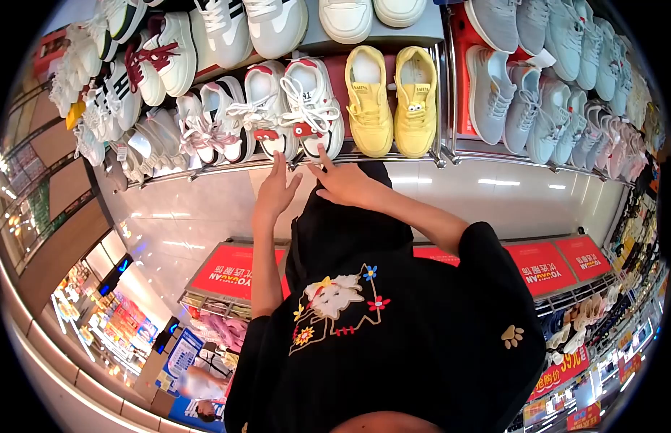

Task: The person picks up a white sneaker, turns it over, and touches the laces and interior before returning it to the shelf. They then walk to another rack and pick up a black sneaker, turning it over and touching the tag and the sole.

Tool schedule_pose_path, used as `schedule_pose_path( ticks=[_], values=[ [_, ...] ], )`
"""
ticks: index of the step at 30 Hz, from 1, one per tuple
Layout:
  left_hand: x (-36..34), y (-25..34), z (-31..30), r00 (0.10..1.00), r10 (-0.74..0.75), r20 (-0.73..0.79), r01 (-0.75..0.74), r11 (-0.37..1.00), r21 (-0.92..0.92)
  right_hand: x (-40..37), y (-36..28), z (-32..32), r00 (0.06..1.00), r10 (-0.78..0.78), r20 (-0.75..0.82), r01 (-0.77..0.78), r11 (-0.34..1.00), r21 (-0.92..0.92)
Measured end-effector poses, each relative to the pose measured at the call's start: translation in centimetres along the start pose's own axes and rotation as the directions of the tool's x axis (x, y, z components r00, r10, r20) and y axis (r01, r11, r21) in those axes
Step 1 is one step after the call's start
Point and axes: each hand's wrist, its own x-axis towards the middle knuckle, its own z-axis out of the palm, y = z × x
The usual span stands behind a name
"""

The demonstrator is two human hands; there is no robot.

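A pair of white sneakers with red trim and thick white laces stands on the metal rack in front of me: the left sneaker (pixel 262 90) and the right sneaker (pixel 310 97). My left hand (pixel 276 189) is at the toe of the left sneaker, fingers stretched out and thumb apart. At the toe of the right sneaker is my right hand (pixel 344 179), its index finger pointing forward and its other fingers partly bent. Both hands hold nothing; whether the fingertips touch the shoes is hard to tell. Yellow sneakers (pixel 369 108) stand just right of them.
White sneakers with pink laces (pixel 205 126) stand to the left, grey sneakers (pixel 488 94) to the right. A metal rail (pixel 227 167) runs along the rack's front edge. Behind me are red signs (pixel 541 268) over more shoe racks. A person (pixel 204 386) is at lower left.
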Motion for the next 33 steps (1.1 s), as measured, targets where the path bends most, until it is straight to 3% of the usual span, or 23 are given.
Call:
schedule_pose_path(
  ticks=[5, 6, 13, 22, 27, 33],
  values=[
    [-0.6, 0.2, 0.2, 0.998, 0.034, -0.049, -0.034, 0.999, -0.006, -0.8, 0.5, -0.6, 0.997, -0.041, -0.062, 0.041, 0.999, -0.003],
    [-0.4, -0.1, 0.6, 0.986, 0.118, -0.12, -0.111, 0.992, 0.068, -0.8, 0.7, -0.8, 0.999, -0.034, -0.026, 0.035, 0.999, 0.04],
    [-0.5, 0.1, 1.4, 0.994, 0.032, -0.102, -0.02, 0.994, 0.111, -0.4, 1.7, -1.4, 0.997, -0.079, 0.017, 0.077, 0.99, 0.116],
    [-0.8, -0.1, 1.4, 0.986, 0.082, -0.145, -0.074, 0.996, 0.058, -0.3, 1.5, -0.9, 0.997, -0.07, 0.04, 0.064, 0.989, 0.135],
    [-1.0, -0.4, 1.1, 0.987, 0.075, -0.139, -0.064, 0.995, 0.082, -0.3, 1.1, -0.8, 0.999, -0.031, -0.009, 0.032, 0.989, 0.144],
    [-1.3, -1.2, 0.6, 0.963, 0.207, -0.173, -0.196, 0.977, 0.081, -0.2, 0.1, -1.0, 0.994, 0.005, -0.112, 0.009, 0.993, 0.121]
  ],
)
